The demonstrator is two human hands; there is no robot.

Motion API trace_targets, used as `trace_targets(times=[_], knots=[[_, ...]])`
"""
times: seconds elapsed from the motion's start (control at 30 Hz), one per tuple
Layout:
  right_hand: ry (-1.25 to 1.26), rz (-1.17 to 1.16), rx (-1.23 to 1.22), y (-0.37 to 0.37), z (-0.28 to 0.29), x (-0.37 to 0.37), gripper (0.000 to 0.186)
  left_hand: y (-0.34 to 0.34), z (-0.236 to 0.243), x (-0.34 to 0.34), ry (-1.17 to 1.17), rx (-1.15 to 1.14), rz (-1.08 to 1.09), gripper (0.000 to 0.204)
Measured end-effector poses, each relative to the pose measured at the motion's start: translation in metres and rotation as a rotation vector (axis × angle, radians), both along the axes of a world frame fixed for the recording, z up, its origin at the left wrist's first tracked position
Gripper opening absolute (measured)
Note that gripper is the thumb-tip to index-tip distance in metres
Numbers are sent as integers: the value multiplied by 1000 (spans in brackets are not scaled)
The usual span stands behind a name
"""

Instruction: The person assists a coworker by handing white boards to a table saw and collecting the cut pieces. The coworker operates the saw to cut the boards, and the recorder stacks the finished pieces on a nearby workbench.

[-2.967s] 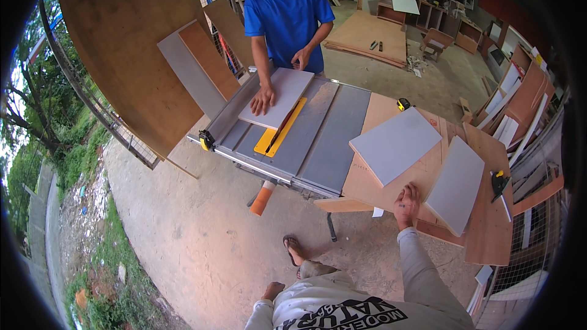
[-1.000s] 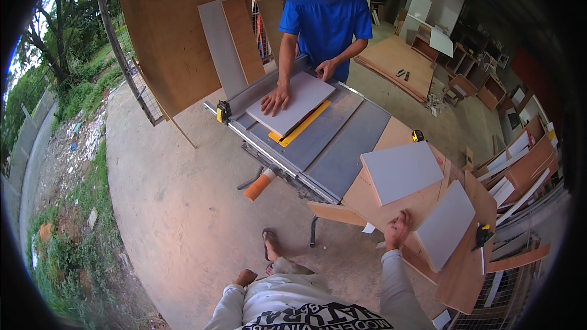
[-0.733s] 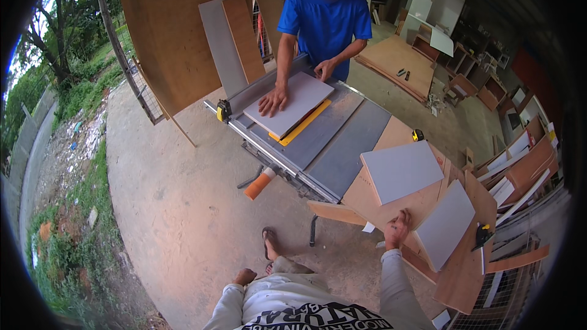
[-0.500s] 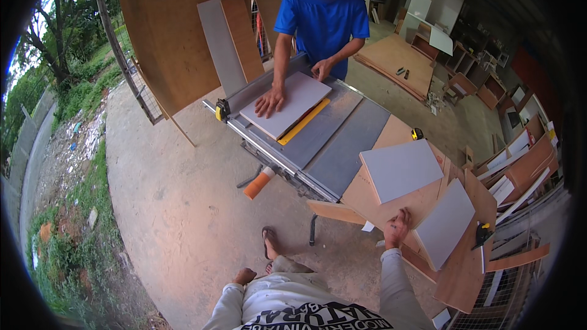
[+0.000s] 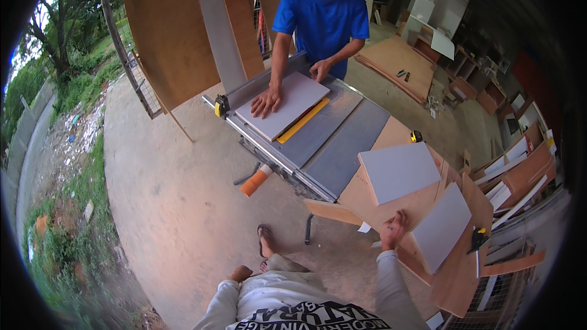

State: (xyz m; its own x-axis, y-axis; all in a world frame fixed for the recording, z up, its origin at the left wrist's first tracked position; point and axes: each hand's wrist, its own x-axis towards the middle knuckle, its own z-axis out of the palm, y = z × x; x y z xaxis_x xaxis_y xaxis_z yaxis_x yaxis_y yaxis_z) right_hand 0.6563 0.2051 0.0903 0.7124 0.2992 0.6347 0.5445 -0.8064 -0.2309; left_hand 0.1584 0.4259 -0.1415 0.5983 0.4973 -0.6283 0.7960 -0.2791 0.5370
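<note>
Clearly, the pale grey panel [image 5: 441, 228] looks stiff, moderately heavy, smooth enough to slip, likely chip-prone at corners; opposite edges suit holding. Lies on the table [image 5: 389, 135], just right of the right hand [image 5: 394, 230], fingers loosely apart, gripping no panel. Left hand [image 5: 241, 273] curled; can't tell whether closed.

A pale grey rectangular panel [image 5: 299, 96] is laid flat on the table saw [image 5: 350, 143], while a second grey panel [image 5: 400, 172] and a third grey panel [image 5: 441, 229] are set askew, apart, on the plywood surface [image 5: 394, 135].
</note>
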Motion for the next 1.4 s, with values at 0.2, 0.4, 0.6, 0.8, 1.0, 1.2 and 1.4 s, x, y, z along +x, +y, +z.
trace_targets(times=[0.2, 0.4, 0.6, 0.8, 1.0, 1.2, 1.4], knots=[[15, 22, -36, -5, -3, 3, 25, -1, 2, -1, -87, 165, -264, 18], [18, 14, -38, -7, -3, 4, 25, -3, 28, 14, 103, -60, 118, 27], [13, 26, -1, -5, -4, 2, 26, 1, 20, 9, 87, -59, 79, 33], [26, 28, 4, -5, -2, 1, 28, 5, 17, 9, 115, -50, 51, 32], [30, 15, -3, -5, -3, 1, 28, 7, 20, 12, 106, -90, 73, 31], [28, -10, -18, -5, 0, 0, 28, 6, 18, 16, 137, -88, 111, 31], [16, -7, -13, 2, 1, -3, 29, 7, -13, 1, 78, -109, 61, 31]])
